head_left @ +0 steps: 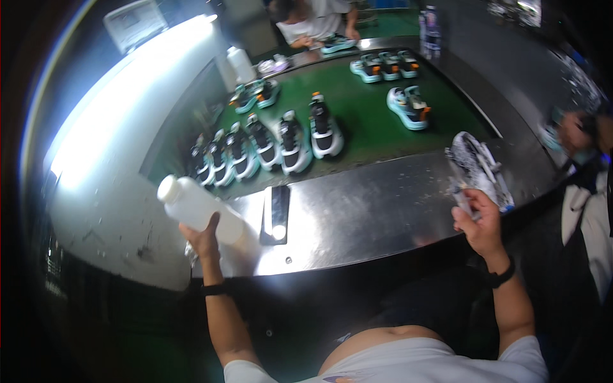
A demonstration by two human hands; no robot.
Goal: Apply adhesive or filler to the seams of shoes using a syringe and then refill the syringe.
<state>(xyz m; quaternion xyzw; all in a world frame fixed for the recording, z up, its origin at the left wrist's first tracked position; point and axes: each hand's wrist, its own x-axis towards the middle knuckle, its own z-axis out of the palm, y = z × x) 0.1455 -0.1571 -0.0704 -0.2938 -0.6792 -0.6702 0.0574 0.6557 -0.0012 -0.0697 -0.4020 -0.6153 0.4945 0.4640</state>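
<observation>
A translucent white plastic bottle (pixel 203 203) with a white cap leans to the left over the metal edge. My left hand (pixel 203 241) is closed round its side, the thumb pointing up along it. At the right, fingers of my right hand (pixel 482 222) pinch a small pale, see-through object (pixel 462 203); blur hides its exact kind. Just beyond that hand lies a speckled black-and-white shoe (pixel 474 159) on the metal ledge. A dark phone-like slab (pixel 276 214) rests flat to the right of the bottle.
Several black, white and teal sneakers (pixel 295 143) stand on the green surface (pixel 364 131), with more (pixel 408 108) at its far right. Another white bottle (pixel 241 64) is at the back left. A person (pixel 313 25) handles a shoe at the far end; another person's hand (pixel 578 131) shows at the right.
</observation>
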